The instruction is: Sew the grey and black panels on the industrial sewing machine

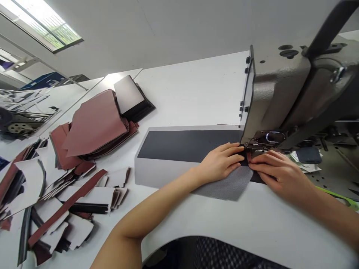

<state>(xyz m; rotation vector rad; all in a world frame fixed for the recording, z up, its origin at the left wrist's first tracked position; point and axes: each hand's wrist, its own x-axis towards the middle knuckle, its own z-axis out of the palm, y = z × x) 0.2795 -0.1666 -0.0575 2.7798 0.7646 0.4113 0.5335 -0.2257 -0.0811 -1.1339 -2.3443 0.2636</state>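
Left hand [221, 162] lay flat, fingers together, on grey mesh piece [228, 185], right hand [276, 170] pressed beside it (fingers extended, gripping nothing), under sewing machine [280, 93], white surface [196, 89].

White table [196, 89]; bright window [53, 28]

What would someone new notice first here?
The grey sewing machine at the right, with the left hand flat on a grey mesh piece and the right hand beside it, at the presser foot. Next, the heap of maroon and white cut pieces on the left of the table.
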